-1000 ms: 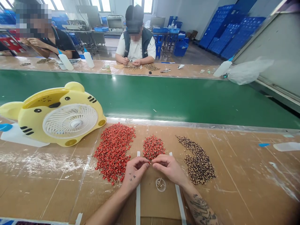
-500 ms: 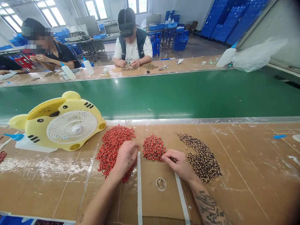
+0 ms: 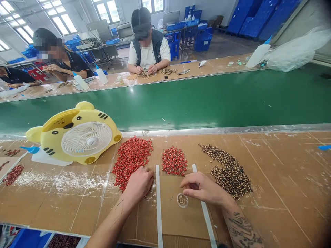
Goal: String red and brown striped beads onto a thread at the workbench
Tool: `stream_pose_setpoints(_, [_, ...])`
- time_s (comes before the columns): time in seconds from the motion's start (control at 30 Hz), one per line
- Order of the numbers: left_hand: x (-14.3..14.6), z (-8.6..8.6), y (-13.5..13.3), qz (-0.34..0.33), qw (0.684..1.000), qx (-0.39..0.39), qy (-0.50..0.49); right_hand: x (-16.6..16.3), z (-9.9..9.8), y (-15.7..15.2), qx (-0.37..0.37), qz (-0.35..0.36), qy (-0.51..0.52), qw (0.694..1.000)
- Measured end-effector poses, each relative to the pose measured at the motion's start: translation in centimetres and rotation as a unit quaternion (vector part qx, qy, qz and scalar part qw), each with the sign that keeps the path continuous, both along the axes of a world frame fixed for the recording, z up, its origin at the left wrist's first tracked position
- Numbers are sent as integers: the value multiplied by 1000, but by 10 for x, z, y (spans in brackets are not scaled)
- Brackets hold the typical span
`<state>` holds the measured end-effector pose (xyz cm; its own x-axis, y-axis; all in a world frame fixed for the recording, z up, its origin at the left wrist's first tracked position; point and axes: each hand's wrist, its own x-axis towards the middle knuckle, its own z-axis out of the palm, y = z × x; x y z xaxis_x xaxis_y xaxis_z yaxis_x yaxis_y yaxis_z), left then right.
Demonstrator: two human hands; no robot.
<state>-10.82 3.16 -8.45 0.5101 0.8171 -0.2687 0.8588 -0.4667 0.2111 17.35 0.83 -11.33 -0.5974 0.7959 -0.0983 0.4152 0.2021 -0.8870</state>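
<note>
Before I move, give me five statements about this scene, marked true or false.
1. The yellow animal-faced plastic fan lies left of the large heap of small red pieces. True.
2. A smaller red mound sits between that heap and the curved black-and-tan pile. True.
3. The left hand is at the black-and-tan pile. False: it is at the large heap.
4. The right hand is at the small round clear cup. True.
5. The cup sits on the green belt. False: it sits on brown cardboard.
</note>
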Motion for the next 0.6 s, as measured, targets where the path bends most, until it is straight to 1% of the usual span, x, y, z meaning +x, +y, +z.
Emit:
stream_pose_setpoints(0.1, [2, -3, 1, -3, 1000, -12, -1, 1, -4, 0, -6, 7, -3, 1000])
stream_pose_setpoints(0.33, [5, -9, 0, 12, 1000, 7, -7, 2, -1, -1, -33, 23, 10, 999])
stream_pose_setpoints(0.47, [7, -10, -1, 25, 1000, 10, -2, -1, -5, -1, -8, 19, 2, 1000])
stream_pose_setpoints(0.6, [12, -7, 0, 34, 999, -2, -4, -4, -8, -3, 20, 31, -1, 999])
